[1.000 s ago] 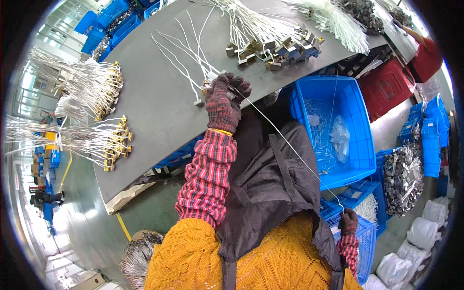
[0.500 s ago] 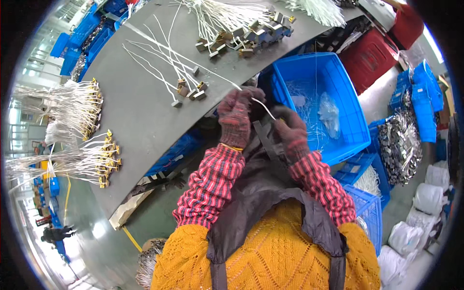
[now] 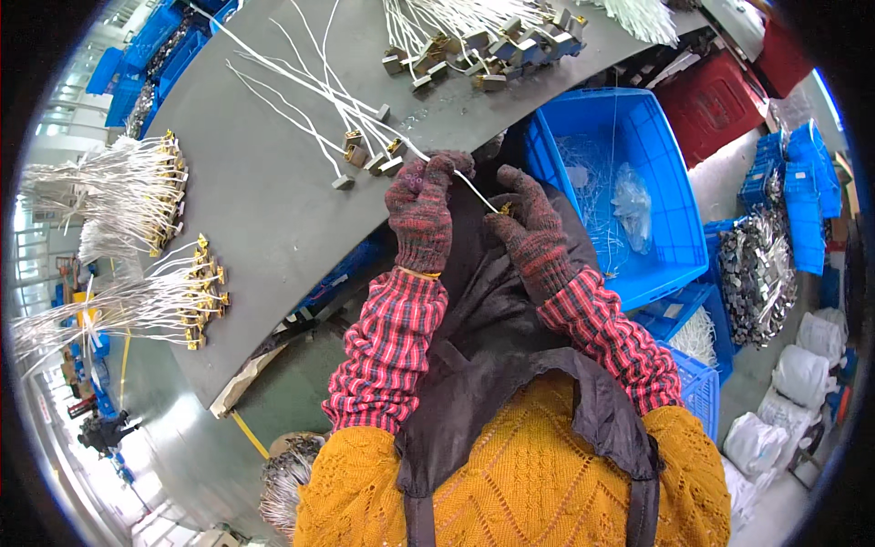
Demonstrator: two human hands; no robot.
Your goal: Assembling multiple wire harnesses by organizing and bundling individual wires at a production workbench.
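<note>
A white wire (image 3: 476, 193) runs from the table's far left edge to my hands in their dark red knitted gloves. My left hand (image 3: 422, 214) is closed and pinches the wire near the table's edge. My right hand (image 3: 535, 235) has its thumb and fingers closed around the wire's end, where a small brass-coloured fitting (image 3: 504, 210) shows between the fingertips. The stretch between my hands is nearly straight. Just beyond my left hand, several white wires with small grey and brass block-shaped ends (image 3: 374, 162) lie on the grey table (image 3: 292, 210).
A large pile of wires with block ends (image 3: 488, 55) lies at the table's far side. Bundles of white wires with brass ends (image 3: 205, 292) hang over its left edge. To my right stands a blue crate (image 3: 670, 246) with clear plastic scraps; a red bin (image 3: 711, 105) is behind it.
The wire between my hands has gone from curved to nearly straight. My left hand has shifted slightly left, and the brass fitting at my right fingertips shows more plainly. The whole view has shifted a little.
</note>
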